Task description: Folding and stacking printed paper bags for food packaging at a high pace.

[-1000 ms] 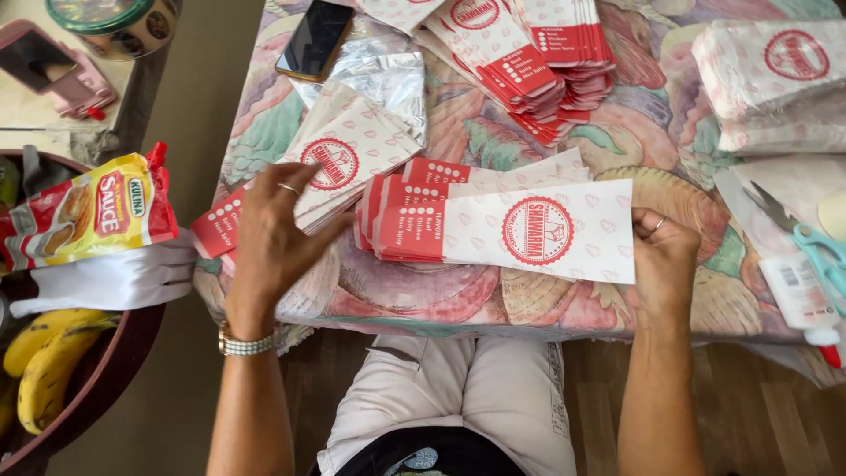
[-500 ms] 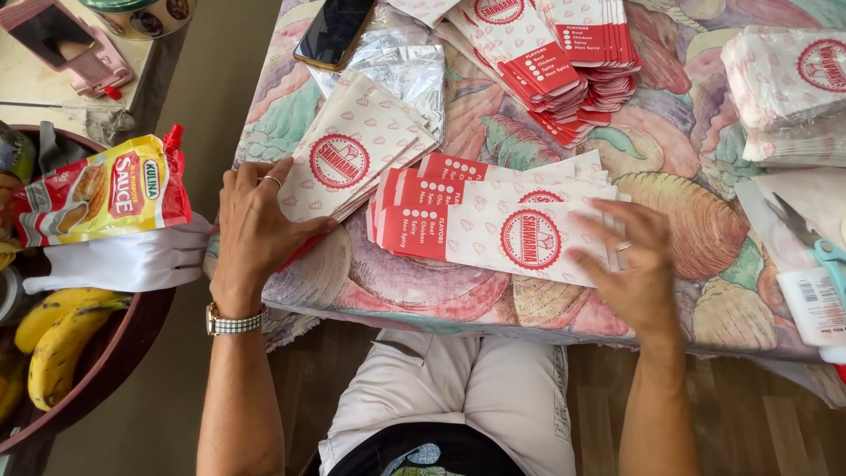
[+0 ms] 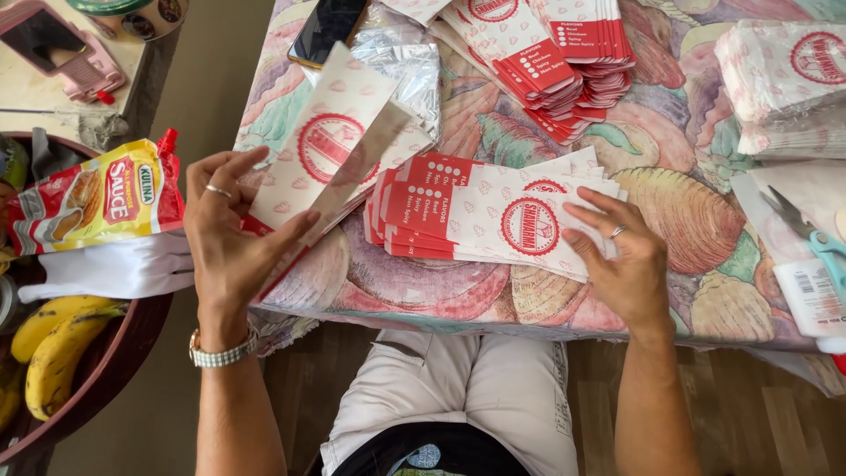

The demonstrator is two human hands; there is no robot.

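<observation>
Lifted since half a second ago: one paper sleeve [image 3: 330, 145] now stands tilted off the table [image 3: 705, 220] in the left hand [image 3: 231, 236].
Thumb and fingers pinch its lower edge, its long axis running up and to the right; the right hand [image 3: 621, 256] lies spread flat, pressing the fanned stack of sleeves [image 3: 493, 216] just beside it.

You sit at a table [image 3: 705, 308] draped in a cloth printed with pastel shells. At centre frame a fanned stack of white and red paper sleeves [image 3: 493, 216] lies on it; a second fan of sleeves [image 3: 546, 62] fills the upper middle. Foil sheets [image 3: 414, 66] and a dark phone [image 3: 328, 28] lie at upper centre-left. Wrapped sleeve bundles [image 3: 780, 84] sit upper right, blue-handled scissors [image 3: 806, 229] at the right edge.
</observation>
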